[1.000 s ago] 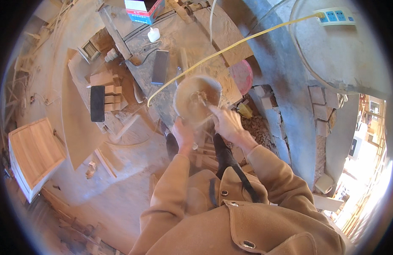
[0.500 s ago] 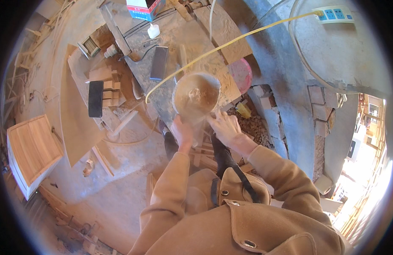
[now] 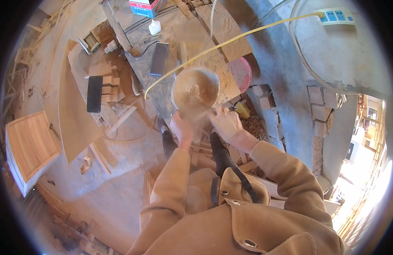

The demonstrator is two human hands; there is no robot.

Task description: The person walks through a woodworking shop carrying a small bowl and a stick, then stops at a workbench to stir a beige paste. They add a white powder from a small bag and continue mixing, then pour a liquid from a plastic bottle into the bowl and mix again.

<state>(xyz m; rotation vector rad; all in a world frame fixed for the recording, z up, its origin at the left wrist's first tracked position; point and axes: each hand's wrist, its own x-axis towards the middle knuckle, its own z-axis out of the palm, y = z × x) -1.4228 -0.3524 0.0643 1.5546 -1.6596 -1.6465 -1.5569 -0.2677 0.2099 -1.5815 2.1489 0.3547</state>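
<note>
A round thing with a pale rim and a dusty brown face sits at the near end of the dust-covered bench; whether it is a disc or a bowl is unclear through the haze. Just below its left edge is my left hand, fingers curled in. My right hand is at its lower right edge, knuckles up and fingers bent together. Blur and dust hide what lies between the fingertips. Both forearms wear brown sleeves.
A yellow cord crosses the bench to a power strip. On the bench lie a dark phone-like slab and a white bottle. Wooden blocks, a pink round thing and a wooden-topped cabinet stand around.
The view has shifted slightly. My right hand has moved a little at the rim, fingers now more blurred. My left hand stays almost in place.
</note>
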